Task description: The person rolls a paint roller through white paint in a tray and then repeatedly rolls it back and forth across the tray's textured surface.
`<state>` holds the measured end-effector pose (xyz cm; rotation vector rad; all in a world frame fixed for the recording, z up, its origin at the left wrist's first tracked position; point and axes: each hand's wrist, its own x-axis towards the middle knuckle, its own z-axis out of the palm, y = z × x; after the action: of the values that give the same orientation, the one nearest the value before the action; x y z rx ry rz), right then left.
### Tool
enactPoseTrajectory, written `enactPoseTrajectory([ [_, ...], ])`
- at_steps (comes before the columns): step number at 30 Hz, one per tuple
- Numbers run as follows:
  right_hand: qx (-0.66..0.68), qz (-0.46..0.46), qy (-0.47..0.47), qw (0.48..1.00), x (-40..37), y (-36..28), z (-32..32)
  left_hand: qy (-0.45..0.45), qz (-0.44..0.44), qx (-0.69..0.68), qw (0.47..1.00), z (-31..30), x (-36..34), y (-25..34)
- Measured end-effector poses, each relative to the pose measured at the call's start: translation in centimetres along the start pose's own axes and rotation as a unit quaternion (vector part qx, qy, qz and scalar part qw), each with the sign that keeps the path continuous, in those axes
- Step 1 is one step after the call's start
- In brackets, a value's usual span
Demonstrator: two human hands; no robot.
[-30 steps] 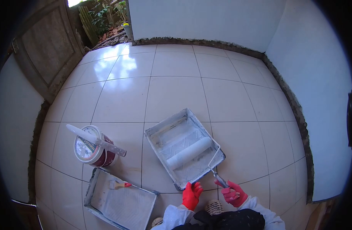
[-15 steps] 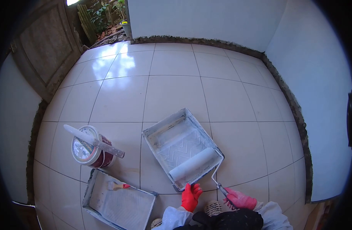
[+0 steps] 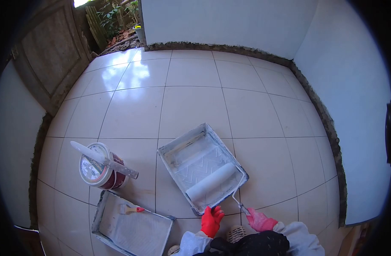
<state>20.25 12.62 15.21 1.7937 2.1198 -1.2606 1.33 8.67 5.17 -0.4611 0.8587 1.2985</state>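
My right hand (image 3: pixel 260 220), in a pink glove, is closed around the handle of a paint roller (image 3: pixel 213 181). The roller's white sleeve lies across the ridged slope of a grey paint tray (image 3: pixel 173 173). At that tray's near edge, my left hand (image 3: pixel 211 221) in a red glove has its fingers curled on the rim. A second paint tray (image 3: pixel 170 236) sits to the left, with a paintbrush (image 3: pixel 130 209) lying in it, its handle tipped red. Behind that stands a lidded paint bucket (image 3: pixel 112 179), a long paint-smeared tool (image 3: pixel 106 161) lying across its lid.
Pale floor tiles (image 3: pixel 195 111) stretch to white walls (image 3: pixel 229 25) with a rough, unfinished strip along their base. A wooden door (image 3: pixel 52 51) stands at the left beside an opening onto plants (image 3: pixel 112 21). My shoe (image 3: pixel 236 233) is just behind the tray.
The roller has shifted slightly left and up the tray's slope, its handle and my right hand moving left with it. My left hand stays at the tray's edge.
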Motion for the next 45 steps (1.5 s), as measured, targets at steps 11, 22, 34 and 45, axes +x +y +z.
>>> enactPoseTrajectory([
  [11, 0.044, 0.025, -0.047, 0.998, 13.7, -8.6, -1.9, 0.000, -0.005, 0.025, 1.000, -0.6, 0.4, -0.2],
  [22, 0.014, 0.006, -0.012, 1.000, 13.9, -8.3, -1.1, -0.002, 0.008, 0.018, 1.000, -1.3, 0.9, -1.1],
  [34, 0.006, 0.015, -0.029, 0.999, 16.6, -10.4, -2.2, -0.003, -0.003, 0.014, 1.000, -1.1, 1.5, -0.6],
  [45, -0.048, -0.062, 0.085, 0.993, 10.9, -4.1, 1.7, 0.015, 0.000, 0.004, 1.000, -0.7, 0.8, -0.4],
])
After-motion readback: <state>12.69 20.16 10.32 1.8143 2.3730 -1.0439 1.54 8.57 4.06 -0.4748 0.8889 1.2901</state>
